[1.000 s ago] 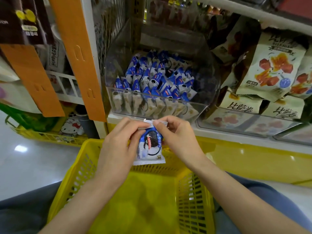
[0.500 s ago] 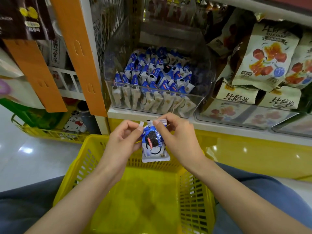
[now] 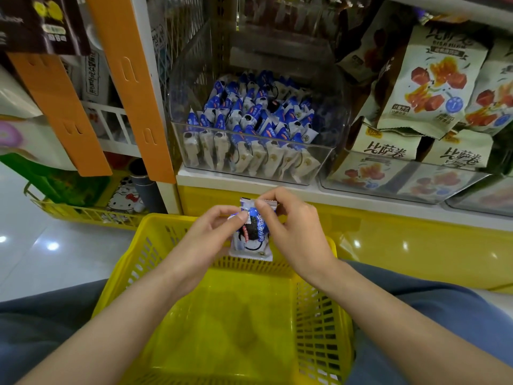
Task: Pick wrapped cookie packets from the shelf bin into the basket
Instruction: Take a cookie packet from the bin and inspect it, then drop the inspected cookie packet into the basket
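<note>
My left hand [image 3: 204,236] and right hand [image 3: 290,232] each keep a narrow grip pinching the cookie packet [image 3: 251,241] by its top edge. It hangs above the yellow basket [image 3: 138,254], ready, I judge, to drop in.

Your packet [image 3: 251,240] hangs over the basket's [image 3: 130,262] far edge; behind it the bin [image 3: 191,65] sits on the shelf [image 3: 249,188], bags [image 3: 433,79] at its right.

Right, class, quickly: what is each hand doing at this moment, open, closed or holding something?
Left hand: holding, pinching the cookie packet near its top.
Right hand: holding, pinching the same packet's top edge.
</note>
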Available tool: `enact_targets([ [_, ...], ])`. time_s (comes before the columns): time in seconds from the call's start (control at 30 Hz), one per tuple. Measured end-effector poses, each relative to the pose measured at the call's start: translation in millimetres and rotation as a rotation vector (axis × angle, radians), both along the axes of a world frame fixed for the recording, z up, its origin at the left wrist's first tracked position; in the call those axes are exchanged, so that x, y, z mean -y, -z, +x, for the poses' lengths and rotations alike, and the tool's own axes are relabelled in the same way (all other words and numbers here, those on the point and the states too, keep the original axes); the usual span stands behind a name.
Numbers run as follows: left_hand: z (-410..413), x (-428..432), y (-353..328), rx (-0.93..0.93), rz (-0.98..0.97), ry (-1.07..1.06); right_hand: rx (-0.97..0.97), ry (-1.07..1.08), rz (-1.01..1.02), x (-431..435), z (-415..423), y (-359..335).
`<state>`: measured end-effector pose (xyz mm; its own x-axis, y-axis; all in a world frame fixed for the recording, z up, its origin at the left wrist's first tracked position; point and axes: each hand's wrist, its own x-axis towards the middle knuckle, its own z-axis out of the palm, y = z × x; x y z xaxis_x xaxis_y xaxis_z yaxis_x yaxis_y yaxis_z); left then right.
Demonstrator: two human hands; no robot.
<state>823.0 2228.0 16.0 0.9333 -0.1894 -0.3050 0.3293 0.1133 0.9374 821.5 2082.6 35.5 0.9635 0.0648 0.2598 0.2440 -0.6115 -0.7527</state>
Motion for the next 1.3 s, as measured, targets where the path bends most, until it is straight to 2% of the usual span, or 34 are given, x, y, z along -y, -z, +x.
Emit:
enact_targets([
  [0.07,-5.2,3.4,4.3,0.045,0.016,0.073,-0.114,0.026,0.142,2.2,-2.1,4.0],
  [0.2,-14.8,12.4,15.6,0.116,0.023,0.068,-0.314,0.058,0.394,11.1,-12.4,15.2],
  [0.4,-37.1,34.8,50.2,0.024,0.114,0.19,-0.436,0.074,0.456,40.1,-36.5,51.6],
  [0.47,-40.1,42.4,67.0,-0.014,0.151,0.205,-0.338,0.158,0.312,60.2,-42.2,70.5],
  [0.53,-40.3,47.2,87.6,-0.049,0.214,0.206,-0.241,0.286,-0.008,88.5,-45.5,93.6],
  [0.6,-38.9,51.1,112.2,-0.09,0.282,0.208,-0.279,0.374,-0.229,116.6,-51.3,120.1],
  [0.63,-38.3,53.4,126.1,-0.109,0.314,0.208,-0.353,0.405,-0.253,127.4,-55.5,133.0],
  [0.7,-37.4,59.1,156.2,-0.141,0.378,0.198,-0.492,0.419,-0.168,137.4,-63.8,155.0],
  [0.8,-36.2,67.9,202.1,-0.212,0.494,0.142,-0.425,0.442,-0.024,136.8,-71.5,175.3],
  [1.0,-42.7,79.0,268.6,-0.322,0.642,0.154,-0.361,0.531,-0.003,134.2,-69.4,182.7],
  [1.3,-54.9,81.2,304.9,-0.315,0.79,0.344,-0.39,0.523,0.076,132.1,-69.6,177.0],
])
